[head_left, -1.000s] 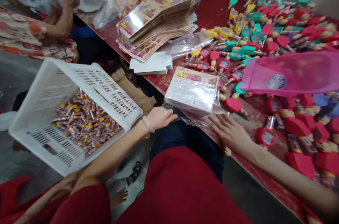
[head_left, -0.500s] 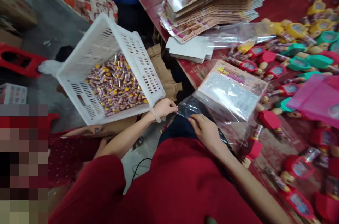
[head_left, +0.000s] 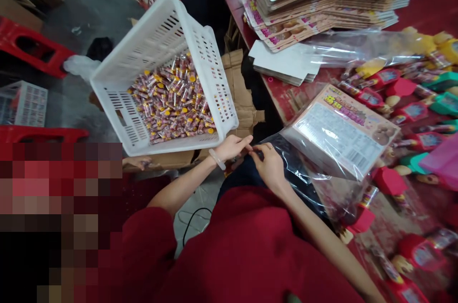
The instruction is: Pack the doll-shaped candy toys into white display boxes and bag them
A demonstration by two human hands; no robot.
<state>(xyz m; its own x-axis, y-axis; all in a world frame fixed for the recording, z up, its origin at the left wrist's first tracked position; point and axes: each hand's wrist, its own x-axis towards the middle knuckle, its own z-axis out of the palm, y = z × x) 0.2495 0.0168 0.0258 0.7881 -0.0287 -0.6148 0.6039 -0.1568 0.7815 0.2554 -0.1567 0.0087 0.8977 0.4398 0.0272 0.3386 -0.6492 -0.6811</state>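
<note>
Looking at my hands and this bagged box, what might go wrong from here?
The box lies near the edge of the table, so a hard tug on the clear bag might drag it off. The red toy beside the bag, also by the edge, could get knocked down. And the left hand is close to the white crate, so a sideways swing might bump it.

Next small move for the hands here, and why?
Probably fold the clear bag's loose end back toward the box: the box lies inside, on the table, slack film extends past the edge, and the left hand and right hand come together near that end. Whether they grip film is unclear.
</note>
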